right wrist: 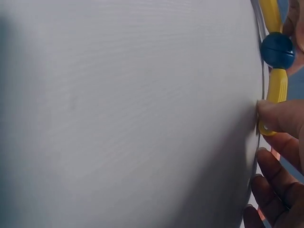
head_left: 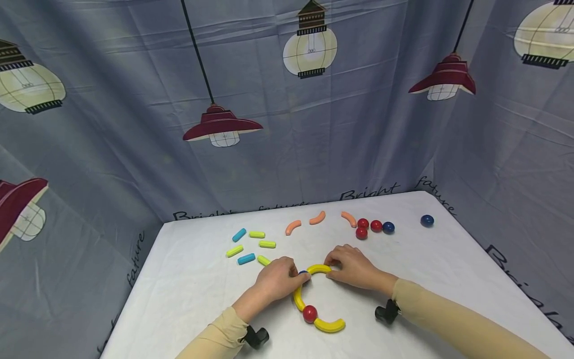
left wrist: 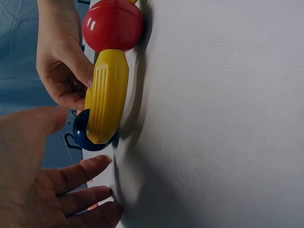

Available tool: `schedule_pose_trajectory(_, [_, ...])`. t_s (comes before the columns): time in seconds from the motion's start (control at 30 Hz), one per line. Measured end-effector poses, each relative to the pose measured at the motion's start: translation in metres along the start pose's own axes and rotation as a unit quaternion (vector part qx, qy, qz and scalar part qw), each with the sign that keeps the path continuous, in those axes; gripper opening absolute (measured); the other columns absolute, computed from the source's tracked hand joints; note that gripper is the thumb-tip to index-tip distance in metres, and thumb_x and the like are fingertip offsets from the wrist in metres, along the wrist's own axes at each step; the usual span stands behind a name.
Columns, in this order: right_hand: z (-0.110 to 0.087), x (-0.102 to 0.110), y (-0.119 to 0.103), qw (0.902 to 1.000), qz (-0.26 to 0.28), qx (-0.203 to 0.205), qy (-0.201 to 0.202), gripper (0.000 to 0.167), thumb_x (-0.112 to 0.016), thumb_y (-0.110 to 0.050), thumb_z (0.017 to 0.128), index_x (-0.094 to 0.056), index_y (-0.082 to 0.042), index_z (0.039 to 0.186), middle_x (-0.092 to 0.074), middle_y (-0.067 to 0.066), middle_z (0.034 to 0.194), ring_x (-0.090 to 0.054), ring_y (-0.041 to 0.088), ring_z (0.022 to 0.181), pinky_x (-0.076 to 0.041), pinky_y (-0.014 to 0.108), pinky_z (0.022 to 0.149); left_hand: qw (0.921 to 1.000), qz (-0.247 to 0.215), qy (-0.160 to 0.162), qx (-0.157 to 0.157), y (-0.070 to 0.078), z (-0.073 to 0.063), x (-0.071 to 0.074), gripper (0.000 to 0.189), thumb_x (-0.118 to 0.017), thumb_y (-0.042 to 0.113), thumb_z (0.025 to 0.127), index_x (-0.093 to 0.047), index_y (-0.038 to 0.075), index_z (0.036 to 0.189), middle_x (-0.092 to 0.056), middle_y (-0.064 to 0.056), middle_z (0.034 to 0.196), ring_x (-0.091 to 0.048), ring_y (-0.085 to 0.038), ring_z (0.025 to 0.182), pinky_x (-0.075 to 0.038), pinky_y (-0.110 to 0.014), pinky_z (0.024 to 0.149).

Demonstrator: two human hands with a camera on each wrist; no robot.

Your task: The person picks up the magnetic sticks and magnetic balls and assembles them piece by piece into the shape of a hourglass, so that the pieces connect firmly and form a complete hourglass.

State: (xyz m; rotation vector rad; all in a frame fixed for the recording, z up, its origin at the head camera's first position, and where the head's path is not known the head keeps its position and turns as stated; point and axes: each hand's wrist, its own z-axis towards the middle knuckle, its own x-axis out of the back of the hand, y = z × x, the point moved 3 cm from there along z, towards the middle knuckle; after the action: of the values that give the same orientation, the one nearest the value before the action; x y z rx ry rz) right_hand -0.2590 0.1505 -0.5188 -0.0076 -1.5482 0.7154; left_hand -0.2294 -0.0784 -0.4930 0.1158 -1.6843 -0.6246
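Yellow curved rods and balls form an open arc on the table. My right hand (head_left: 354,267) pinches the free end of the upper yellow curved rod (head_left: 319,269) between thumb and fingers. That rod's other end meets a blue ball (left wrist: 81,130). Around this ball my left hand (head_left: 278,279) spreads its thumb and fingers; the left wrist view shows a small gap at the thumb. From the blue ball a second yellow curved rod (left wrist: 110,90) runs to a red ball (head_left: 310,314). A third yellow curved rod (head_left: 330,326) extends rightward from the red ball.
Short green rods (head_left: 267,244) and blue rods (head_left: 246,259) lie beyond my left hand. Orange curved rods (head_left: 317,218) are at the back, beside several red balls (head_left: 376,226) and a blue ball (head_left: 388,228). Another blue ball (head_left: 427,220) sits far right on the white tabletop (head_left: 179,289).
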Motion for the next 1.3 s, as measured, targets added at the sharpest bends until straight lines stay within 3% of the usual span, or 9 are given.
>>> schedule_pose_trajectory(0.17, [0.007,-0.004,-0.005,0.9996,0.018,0.020,-0.013,0.020,-0.086,-0.031,0.084,-0.074,-0.028,0.100,-0.059,-0.017,0.092,-0.049,0.010,0.092,-0.043,0.040,0.087,1.0000,0.005,0.001,0.001,0.000,0.001,0.001,0.039,-0.066,0.052,0.096,-0.074,0.014,0.099,-0.067,0.002,0.098,-0.058,-0.013,0.083,-0.052,-0.035,0.072])
schedule_pose_trajectory(0.33, [0.013,-0.008,-0.016,0.9984,0.026,0.040,-0.031,0.018,-0.084,-0.030,0.085,-0.075,-0.030,0.101,-0.060,-0.017,0.093,-0.049,0.010,0.093,-0.043,0.039,0.086,0.9997,0.021,-0.001,-0.010,0.000,0.002,0.000,0.032,-0.068,0.045,0.096,-0.075,0.014,0.097,-0.069,-0.003,0.110,-0.063,-0.017,0.092,-0.055,-0.037,0.078])
schedule_pose_trajectory(0.6, [0.019,-0.013,-0.032,0.9943,0.025,0.080,-0.066,0.018,-0.082,-0.031,0.088,-0.077,-0.033,0.105,-0.062,-0.021,0.095,-0.050,0.008,0.096,-0.043,0.040,0.087,0.9996,0.020,-0.009,-0.020,-0.001,0.001,0.000,0.025,-0.074,0.039,0.091,-0.067,0.018,0.079,-0.065,0.000,0.098,-0.052,-0.011,0.073,-0.045,-0.028,0.060])
schedule_pose_trajectory(0.83, [0.018,-0.012,-0.036,0.9944,0.034,0.070,-0.071,0.019,-0.082,-0.031,0.089,-0.077,-0.033,0.107,-0.063,-0.020,0.098,-0.051,0.009,0.097,-0.044,0.041,0.089,0.9993,0.033,-0.012,-0.015,0.000,0.000,0.001,0.029,-0.078,0.042,0.087,-0.067,0.019,0.074,-0.067,-0.010,0.125,-0.065,-0.020,0.100,-0.055,-0.033,0.076])
schedule_pose_trajectory(0.9, [0.018,-0.011,-0.034,0.9943,0.044,0.067,-0.071,0.020,-0.082,-0.032,0.089,-0.077,-0.032,0.108,-0.064,-0.019,0.099,-0.053,0.009,0.098,-0.045,0.040,0.090,0.9991,0.037,-0.011,-0.017,0.000,0.000,0.001,0.029,-0.078,0.042,0.087,-0.068,0.018,0.074,-0.067,-0.010,0.126,-0.065,-0.023,0.106,-0.055,-0.035,0.079])
schedule_pose_trajectory(1.1, [0.015,0.004,-0.024,0.9934,0.095,0.044,-0.048,0.025,-0.078,-0.034,0.092,-0.074,-0.025,0.115,-0.065,-0.016,0.103,-0.057,0.010,0.098,-0.052,0.036,0.088,0.9990,0.038,-0.008,-0.024,0.001,0.000,0.001,0.029,-0.079,0.040,0.087,-0.066,0.019,0.071,-0.067,-0.010,0.127,-0.065,-0.024,0.108,-0.055,-0.033,0.076])
schedule_pose_trajectory(1.3, [0.014,0.038,0.005,0.9915,0.127,0.006,0.028,0.023,-0.074,-0.026,0.096,-0.075,-0.017,0.117,-0.066,-0.014,0.102,-0.059,0.010,0.095,-0.052,0.038,0.088,0.9992,0.034,-0.007,-0.019,0.000,-0.001,0.000,0.030,-0.079,0.040,0.086,-0.065,0.019,0.070,-0.066,-0.010,0.128,-0.065,-0.022,0.103,-0.052,-0.030,0.071])
